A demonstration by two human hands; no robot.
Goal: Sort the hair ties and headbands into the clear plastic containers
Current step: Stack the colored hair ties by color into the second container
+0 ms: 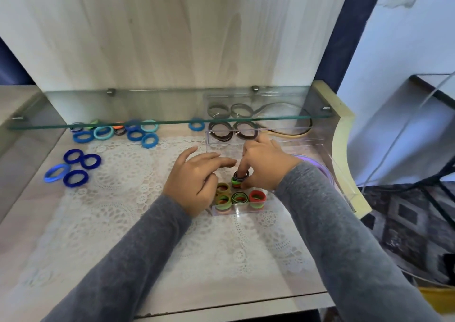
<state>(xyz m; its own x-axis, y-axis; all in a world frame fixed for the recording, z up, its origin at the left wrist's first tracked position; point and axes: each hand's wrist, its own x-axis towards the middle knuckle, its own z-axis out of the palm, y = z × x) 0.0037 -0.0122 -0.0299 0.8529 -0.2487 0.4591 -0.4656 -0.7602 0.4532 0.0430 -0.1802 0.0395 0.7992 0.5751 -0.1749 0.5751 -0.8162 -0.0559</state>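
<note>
A clear plastic container (pixel 237 211) sits mid-table holding several stacks of small hair ties in green, red, orange and black (pixel 257 197). My right hand (pixel 264 165) pinches one stack of small ties (pixel 240 179) inside the container, with a finger poked into its centre. My left hand (pixel 197 181) hovers over the container's left side, fingers spread, holding nothing visible. Dark blue hair ties (pixel 73 167) lie loose at the left. Lighter blue and teal ties (pixel 134 132) lie at the back left. Brown ties (pixel 232 129) and thin headbands (pixel 293 132) rest in a back container.
A glass shelf (pixel 170 121) hangs low over the back of the table. A white lace mat (pixel 118 198) covers the tabletop. Another clear container (pixel 337 174) with a purple band stands at the right edge. The table drops off to carpet at the right.
</note>
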